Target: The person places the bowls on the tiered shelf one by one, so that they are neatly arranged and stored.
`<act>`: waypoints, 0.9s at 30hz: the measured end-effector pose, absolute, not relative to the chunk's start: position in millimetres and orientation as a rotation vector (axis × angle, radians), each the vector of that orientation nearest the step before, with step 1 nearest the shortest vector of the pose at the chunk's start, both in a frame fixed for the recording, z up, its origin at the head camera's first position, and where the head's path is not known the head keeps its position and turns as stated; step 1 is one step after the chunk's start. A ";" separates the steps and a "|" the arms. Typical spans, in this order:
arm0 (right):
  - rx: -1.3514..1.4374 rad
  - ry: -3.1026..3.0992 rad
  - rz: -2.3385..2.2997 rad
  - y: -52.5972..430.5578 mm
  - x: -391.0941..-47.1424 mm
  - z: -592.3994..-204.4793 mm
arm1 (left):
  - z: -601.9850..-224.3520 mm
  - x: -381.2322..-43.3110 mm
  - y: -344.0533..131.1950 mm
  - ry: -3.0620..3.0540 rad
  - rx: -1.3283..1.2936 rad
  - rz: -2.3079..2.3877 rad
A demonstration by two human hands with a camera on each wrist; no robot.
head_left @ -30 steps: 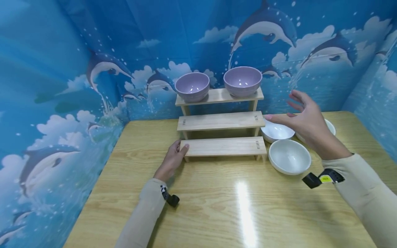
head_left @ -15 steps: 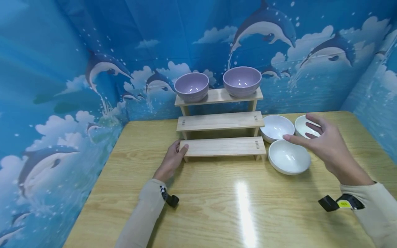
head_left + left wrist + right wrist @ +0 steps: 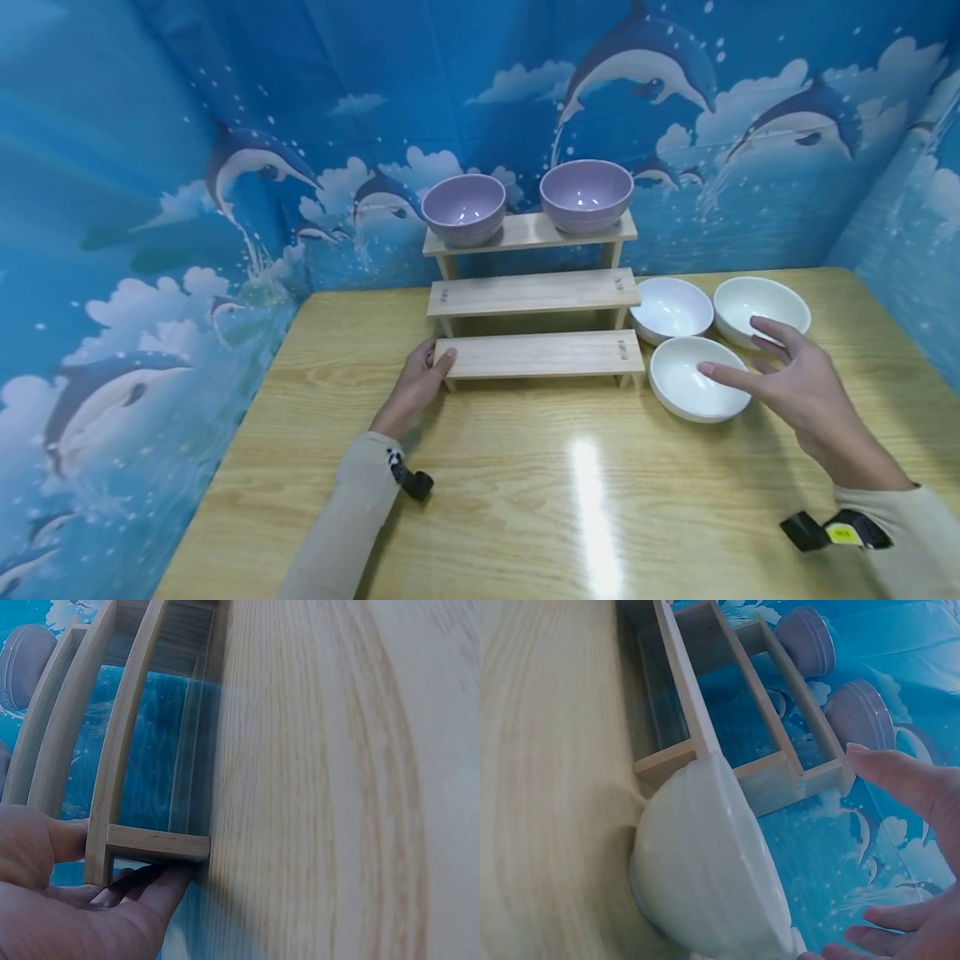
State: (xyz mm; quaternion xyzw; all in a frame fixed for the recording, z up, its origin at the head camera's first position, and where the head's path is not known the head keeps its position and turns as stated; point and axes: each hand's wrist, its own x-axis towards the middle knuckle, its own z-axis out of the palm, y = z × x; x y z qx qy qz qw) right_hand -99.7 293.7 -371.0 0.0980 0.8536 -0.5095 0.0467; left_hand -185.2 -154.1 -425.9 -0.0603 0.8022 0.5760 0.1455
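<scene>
My left hand (image 3: 411,387) grips the left end of the lowest step of a three-tier wooden display stand (image 3: 536,356), thumb on top. In the left wrist view its fingers (image 3: 161,896) reach along the outside of the stand's leg. Two purple bowls (image 3: 465,212) sit side by side on the top tier; the lower two tiers are bare. My right hand (image 3: 813,404) hovers with spread fingers at the right side of the front white bowl (image 3: 690,392), its thumb over the bowl's inside. It holds nothing.
Behind the front bowl stand a second white bowl (image 3: 671,308), close to the stand's right end, and a third white bowl (image 3: 757,302) farther right. A blue dolphin-print curtain (image 3: 375,100) encloses the wooden table (image 3: 495,492) at the back and sides.
My right hand has come down and toward me, from beside the stand's upper tiers to the front white bowl. The left hand, stand and bowls have stayed put.
</scene>
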 end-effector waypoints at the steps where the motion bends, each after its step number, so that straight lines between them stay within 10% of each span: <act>1: 0.295 2.601 -1.555 294.3 -98.9 -372.6 | -425.9 -185.2 -154.1 2.308 -0.175 1.657; 27: 0.289 2.658 -1.486 276.7 -88.4 -406.3 | -425.0 -185.2 -151.5 2.325 -0.191 1.664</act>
